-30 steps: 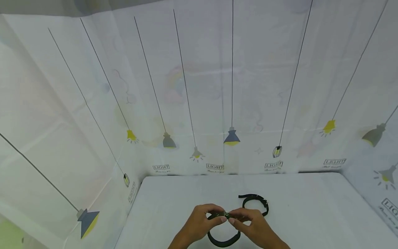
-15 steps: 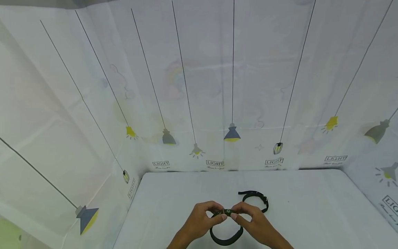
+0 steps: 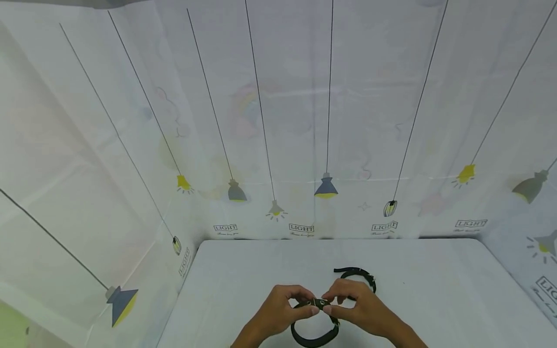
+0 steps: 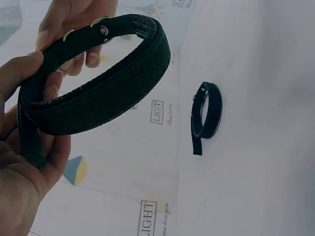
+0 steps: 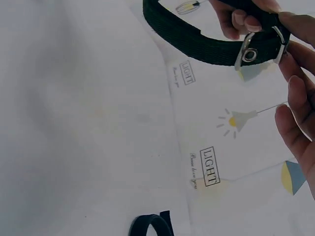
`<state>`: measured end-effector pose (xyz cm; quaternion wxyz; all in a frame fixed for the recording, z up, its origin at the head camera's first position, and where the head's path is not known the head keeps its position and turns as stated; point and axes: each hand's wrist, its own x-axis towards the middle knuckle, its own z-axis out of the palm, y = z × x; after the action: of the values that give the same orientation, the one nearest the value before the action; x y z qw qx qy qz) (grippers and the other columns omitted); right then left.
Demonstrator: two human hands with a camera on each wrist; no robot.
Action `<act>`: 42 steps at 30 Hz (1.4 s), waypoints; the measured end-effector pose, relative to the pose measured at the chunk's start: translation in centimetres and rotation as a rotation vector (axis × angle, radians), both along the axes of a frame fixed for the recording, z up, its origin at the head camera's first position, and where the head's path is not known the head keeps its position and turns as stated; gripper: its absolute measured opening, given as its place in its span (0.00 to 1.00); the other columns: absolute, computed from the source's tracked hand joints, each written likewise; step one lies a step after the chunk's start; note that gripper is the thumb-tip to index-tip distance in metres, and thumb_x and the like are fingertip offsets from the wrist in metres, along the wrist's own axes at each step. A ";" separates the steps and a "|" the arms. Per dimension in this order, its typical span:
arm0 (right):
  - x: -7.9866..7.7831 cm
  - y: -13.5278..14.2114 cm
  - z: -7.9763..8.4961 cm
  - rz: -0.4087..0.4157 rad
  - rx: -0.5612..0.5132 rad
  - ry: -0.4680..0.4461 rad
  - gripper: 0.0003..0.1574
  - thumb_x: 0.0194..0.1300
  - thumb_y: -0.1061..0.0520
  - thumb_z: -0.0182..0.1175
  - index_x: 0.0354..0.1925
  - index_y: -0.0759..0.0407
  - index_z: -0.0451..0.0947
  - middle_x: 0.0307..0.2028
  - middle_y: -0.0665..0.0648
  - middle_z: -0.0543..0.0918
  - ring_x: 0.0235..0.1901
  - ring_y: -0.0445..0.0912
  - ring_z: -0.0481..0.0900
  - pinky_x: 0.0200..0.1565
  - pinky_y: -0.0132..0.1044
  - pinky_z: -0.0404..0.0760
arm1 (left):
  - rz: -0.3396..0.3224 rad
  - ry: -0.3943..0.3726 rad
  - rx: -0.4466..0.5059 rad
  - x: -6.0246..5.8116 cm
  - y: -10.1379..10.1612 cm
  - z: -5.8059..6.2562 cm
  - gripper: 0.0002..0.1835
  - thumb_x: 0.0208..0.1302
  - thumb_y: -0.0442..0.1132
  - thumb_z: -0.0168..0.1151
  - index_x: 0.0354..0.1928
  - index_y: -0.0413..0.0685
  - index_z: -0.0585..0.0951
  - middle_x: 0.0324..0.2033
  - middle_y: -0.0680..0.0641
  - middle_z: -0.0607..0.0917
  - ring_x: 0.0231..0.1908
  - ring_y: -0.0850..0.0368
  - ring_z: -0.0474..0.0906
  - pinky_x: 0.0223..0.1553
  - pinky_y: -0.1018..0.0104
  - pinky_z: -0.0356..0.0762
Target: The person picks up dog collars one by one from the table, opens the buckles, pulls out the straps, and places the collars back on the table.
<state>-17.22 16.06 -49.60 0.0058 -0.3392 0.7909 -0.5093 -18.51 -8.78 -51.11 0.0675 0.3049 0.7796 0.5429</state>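
A dark green collar [image 3: 314, 342] with a metal buckle [image 5: 243, 51] and metal-rimmed eyelets is bent into a loop between my two hands. My left hand [image 3: 285, 309] pinches the strap between thumb and fingers. In the left wrist view, a loose strap end [image 4: 30, 142] hangs down by the left palm. My right hand [image 3: 363, 309] pinches the collar on the other side, its fingertips at a metal loop [image 5: 281, 44] beside the buckle. The left fingers [image 5: 236, 22] show on the strap at the top of the right wrist view.
A second dark collar [image 4: 212, 113], also looped, lies on the white table [image 3: 435, 290] behind the right hand. White wall sheets [image 3: 374, 121] printed with hanging lamps and LIGHT labels stand around the table at the back and sides.
The right hand has turned slightly, its wrist and forearm swinging to the right. The held collar's top strap now shows more between the fingertips. The second collar has stayed in place.
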 end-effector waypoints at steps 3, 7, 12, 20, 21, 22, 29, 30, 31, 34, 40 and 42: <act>-0.3 0.1 0.4 0.031 0.030 0.024 0.06 0.65 0.51 0.68 0.42 0.44 0.86 0.32 0.43 0.83 0.31 0.39 0.77 0.35 0.31 0.78 | -0.024 0.003 -0.008 0.2 0.2 0.1 0.13 0.65 0.49 0.68 0.44 0.50 0.87 0.34 0.57 0.89 0.36 0.71 0.82 0.42 0.70 0.80; -0.6 0.2 0.6 0.077 0.045 0.023 0.04 0.64 0.53 0.69 0.38 0.44 0.84 0.29 0.44 0.80 0.27 0.46 0.74 0.31 0.30 0.76 | -0.042 0.006 0.005 0.5 0.5 0.2 0.12 0.65 0.48 0.69 0.43 0.49 0.87 0.33 0.55 0.89 0.36 0.71 0.82 0.41 0.71 0.81; -0.6 0.2 0.7 0.104 0.006 -0.035 0.06 0.65 0.58 0.67 0.36 0.47 0.80 0.28 0.47 0.79 0.26 0.38 0.73 0.29 0.30 0.77 | -0.036 0.015 0.048 0.6 0.6 0.4 0.10 0.64 0.46 0.70 0.41 0.48 0.87 0.31 0.52 0.89 0.35 0.71 0.82 0.39 0.70 0.81; -0.6 0.7 0.7 0.135 -0.110 -0.071 0.08 0.65 0.66 0.64 0.35 0.53 0.80 0.29 0.54 0.81 0.27 0.35 0.76 0.27 0.34 0.79 | -0.038 -0.063 0.177 0.5 0.2 0.0 0.10 0.64 0.40 0.70 0.42 0.41 0.86 0.34 0.41 0.89 0.35 0.68 0.84 0.46 0.67 0.82; -0.6 0.7 0.8 0.136 -0.110 -0.078 0.08 0.64 0.66 0.64 0.36 0.53 0.80 0.29 0.55 0.81 0.27 0.35 0.76 0.27 0.34 0.79 | -0.041 -0.081 0.184 0.4 0.2 -0.1 0.10 0.64 0.40 0.70 0.42 0.41 0.86 0.34 0.39 0.88 0.35 0.68 0.84 0.46 0.67 0.82; -0.5 0.7 0.9 0.139 -0.104 -0.078 0.07 0.65 0.66 0.64 0.36 0.53 0.80 0.29 0.54 0.81 0.27 0.35 0.76 0.27 0.34 0.79 | -0.046 -0.090 0.189 0.4 0.2 -0.1 0.10 0.63 0.40 0.70 0.42 0.40 0.86 0.34 0.38 0.88 0.34 0.67 0.84 0.46 0.66 0.83; -0.3 0.5 1.3 0.120 -0.042 0.006 0.07 0.64 0.60 0.68 0.39 0.47 0.83 0.30 0.47 0.82 0.27 0.37 0.76 0.25 0.32 0.78 | -0.044 -0.088 0.158 0.4 -0.1 0.1 0.10 0.62 0.41 0.70 0.41 0.43 0.87 0.32 0.41 0.89 0.33 0.67 0.83 0.45 0.66 0.82; -0.3 0.4 1.4 0.113 -0.031 0.016 0.07 0.64 0.59 0.69 0.39 0.47 0.83 0.29 0.46 0.82 0.26 0.36 0.76 0.25 0.32 0.77 | -0.045 -0.084 0.155 0.4 -0.1 0.1 0.09 0.62 0.41 0.70 0.40 0.43 0.87 0.32 0.42 0.89 0.33 0.67 0.83 0.45 0.66 0.82; -0.3 0.3 1.5 0.108 -0.023 0.030 0.07 0.63 0.57 0.70 0.39 0.46 0.84 0.29 0.46 0.82 0.26 0.35 0.75 0.25 0.31 0.77 | -0.047 -0.080 0.152 0.4 -0.1 0.2 0.09 0.63 0.41 0.70 0.40 0.43 0.87 0.31 0.42 0.89 0.33 0.67 0.83 0.45 0.66 0.82; -0.4 -0.2 1.8 0.103 -0.011 0.055 0.07 0.62 0.56 0.71 0.40 0.46 0.85 0.27 0.46 0.81 0.25 0.32 0.73 0.23 0.30 0.75 | -0.053 -0.070 0.149 0.5 -0.1 0.4 0.09 0.63 0.41 0.70 0.40 0.44 0.87 0.31 0.42 0.88 0.33 0.67 0.83 0.45 0.66 0.81; -0.5 -0.5 1.4 0.091 -0.067 0.080 0.09 0.61 0.62 0.71 0.38 0.48 0.85 0.23 0.50 0.78 0.21 0.31 0.68 0.20 0.29 0.71 | -0.052 -0.069 0.182 0.8 0.0 0.5 0.09 0.63 0.40 0.70 0.40 0.42 0.87 0.31 0.37 0.87 0.32 0.67 0.82 0.47 0.66 0.81; -0.4 -0.6 1.2 0.080 -0.088 0.094 0.10 0.60 0.63 0.71 0.37 0.49 0.85 0.23 0.50 0.78 0.21 0.32 0.68 0.19 0.29 0.71 | -0.049 -0.068 0.195 0.9 0.0 0.5 0.09 0.63 0.39 0.69 0.41 0.42 0.87 0.31 0.36 0.87 0.33 0.67 0.82 0.47 0.66 0.81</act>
<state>-17.63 15.45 -48.42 -0.0259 -0.3938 0.7530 -0.5265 -17.62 -8.81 -50.56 0.0771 0.3106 0.7128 0.6242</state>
